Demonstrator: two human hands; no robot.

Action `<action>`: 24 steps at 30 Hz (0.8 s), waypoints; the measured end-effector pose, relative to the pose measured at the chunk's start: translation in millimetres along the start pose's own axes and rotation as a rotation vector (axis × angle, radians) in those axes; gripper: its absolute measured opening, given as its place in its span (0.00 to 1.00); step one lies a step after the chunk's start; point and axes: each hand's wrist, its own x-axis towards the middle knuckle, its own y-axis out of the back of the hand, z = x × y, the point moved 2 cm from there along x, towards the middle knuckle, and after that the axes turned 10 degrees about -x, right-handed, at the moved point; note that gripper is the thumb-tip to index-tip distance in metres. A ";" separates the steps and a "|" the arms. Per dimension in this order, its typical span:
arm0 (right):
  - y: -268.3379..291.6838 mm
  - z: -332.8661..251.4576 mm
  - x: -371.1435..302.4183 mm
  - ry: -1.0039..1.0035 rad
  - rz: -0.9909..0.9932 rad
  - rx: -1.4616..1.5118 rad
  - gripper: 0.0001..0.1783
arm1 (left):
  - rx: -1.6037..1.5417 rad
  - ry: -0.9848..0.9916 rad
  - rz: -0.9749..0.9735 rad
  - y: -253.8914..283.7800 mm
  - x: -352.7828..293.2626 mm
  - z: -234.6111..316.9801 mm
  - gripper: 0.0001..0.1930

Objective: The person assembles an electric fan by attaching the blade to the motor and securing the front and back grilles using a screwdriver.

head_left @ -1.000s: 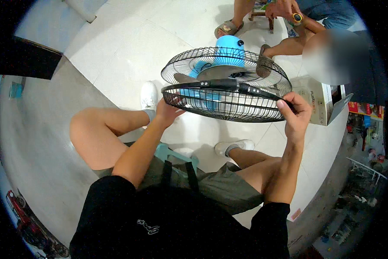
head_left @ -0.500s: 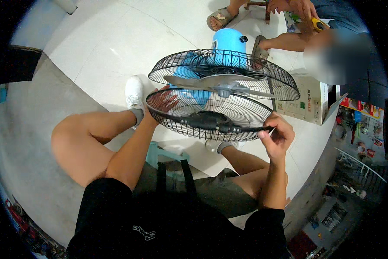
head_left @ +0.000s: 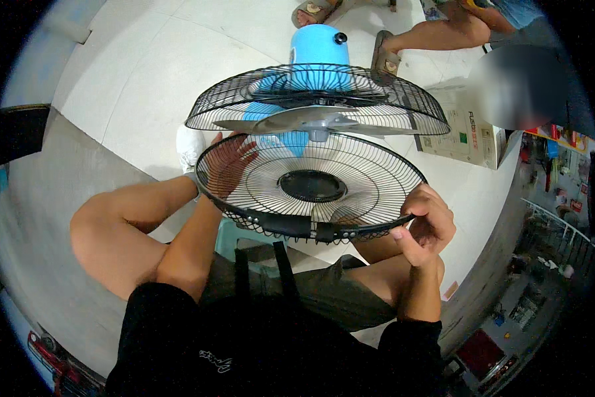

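Observation:
A round black wire fan grille [head_left: 312, 186] lies tilted in front of me, its dark hub cap at the middle. My right hand [head_left: 430, 225] pinches its right rim between thumb and fingers. My left hand [head_left: 228, 162] is at the left side, fingers spread flat against the grille and seen partly through the wires. Just beyond is the fan's rear guard [head_left: 244, 99], with grey blades [head_left: 287, 120] on its near side. Behind that guard rises the light blue motor housing [head_left: 319, 45] with a black knob. A gap separates the two wire guards.
A cardboard box [head_left: 453, 129] stands on the tiled floor at the right. Another person's leg [head_left: 436, 36] and sandal [head_left: 385, 59] are at the far right. A pale green stool [head_left: 228, 235] shows between my legs. A grey floor strip [head_left: 52, 225] runs along the left.
The loose grille has tipped, so its wire face turns up more, and its near rim has come lower toward me. Both hands stay on it. The whole view has shifted slightly.

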 end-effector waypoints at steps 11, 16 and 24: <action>8.2 -11.3 -8.2 0.048 0.031 -0.016 0.20 | 0.042 0.047 -0.038 -5.8 -1.3 6.3 0.30; 8.4 -6.8 -6.4 0.064 0.086 -0.009 0.19 | 0.098 -0.026 0.002 -4.2 -5.3 0.8 0.30; 15.1 3.0 17.7 0.051 0.105 -0.010 0.18 | -0.076 0.094 -0.172 -5.1 1.8 -2.4 0.32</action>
